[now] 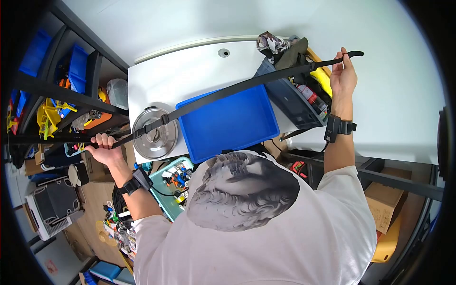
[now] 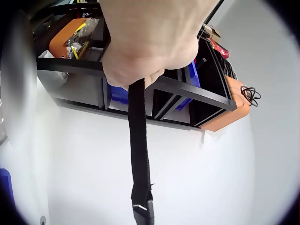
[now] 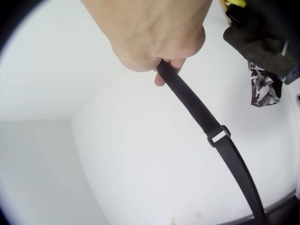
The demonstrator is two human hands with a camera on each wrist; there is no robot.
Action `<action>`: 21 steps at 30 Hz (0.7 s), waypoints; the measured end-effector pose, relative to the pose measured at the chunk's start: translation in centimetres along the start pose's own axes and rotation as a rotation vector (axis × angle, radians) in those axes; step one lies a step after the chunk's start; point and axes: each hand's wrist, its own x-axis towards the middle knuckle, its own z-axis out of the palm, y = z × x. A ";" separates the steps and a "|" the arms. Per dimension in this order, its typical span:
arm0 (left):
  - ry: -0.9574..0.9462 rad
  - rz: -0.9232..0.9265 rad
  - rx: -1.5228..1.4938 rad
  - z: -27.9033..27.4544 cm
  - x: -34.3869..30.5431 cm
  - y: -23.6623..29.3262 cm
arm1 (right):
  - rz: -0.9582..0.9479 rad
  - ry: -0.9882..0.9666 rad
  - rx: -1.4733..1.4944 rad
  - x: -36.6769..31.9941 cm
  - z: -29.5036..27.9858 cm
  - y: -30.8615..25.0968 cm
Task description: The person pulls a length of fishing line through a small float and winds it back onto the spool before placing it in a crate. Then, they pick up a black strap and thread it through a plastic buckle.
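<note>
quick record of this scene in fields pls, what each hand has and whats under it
left hand: grips one end of the black strap, fingers curled round it
right hand: holds the strap near its other end, a short tail sticking out past the fingers
strap state: pulled straight between the hands, with a slider buckle nearer the left hand
below the strap: round metal lid, blue bin, dark crate
surface: white table
left of table: dark shelving with bins
</note>
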 end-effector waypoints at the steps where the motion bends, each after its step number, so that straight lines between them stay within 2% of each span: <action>1: 0.005 0.002 0.001 0.4 -0.4 -0.1 | 0.005 0.007 0.021 0.1 -0.1 0.2; 5: -0.248 -0.091 -0.110 1.9 -1.3 -0.4 | 0.052 0.013 0.052 0.6 -0.5 0.3; 7: -0.341 -0.107 -0.032 4.3 -2.7 -1.5 | 0.046 -0.084 0.048 -1.5 1.2 -0.5; 9: -0.347 -0.170 0.006 7.8 -5.4 -3.0 | -0.001 -0.096 0.040 -4.1 3.2 -0.4; 11: -0.377 -0.246 0.073 9.9 -7.3 -4.8 | 0.031 -0.509 0.103 -4.8 2.7 -0.1; 12: -0.406 -0.242 0.119 10.9 -8.1 -5.5 | -0.018 -0.422 0.033 -6.9 4.8 -0.1; 13: -0.433 -0.238 0.166 11.8 -8.8 -6.0 | -0.009 -0.551 0.058 -7.3 4.8 0.3; 14: -0.503 -0.221 0.188 12.7 -9.6 -6.4 | 0.013 -0.588 0.013 -7.9 5.2 0.4; 15: -0.492 -0.200 0.239 13.5 -10.1 -6.7 | 0.037 -0.624 -0.030 -8.6 5.5 0.6; 19: -0.526 -0.204 0.298 15.1 -11.5 -6.6 | 0.008 -0.548 -0.108 -11.3 7.3 0.7; 21: -0.613 -0.291 0.229 16.3 -12.2 -6.7 | 0.063 -0.579 -0.065 -12.2 8.0 0.7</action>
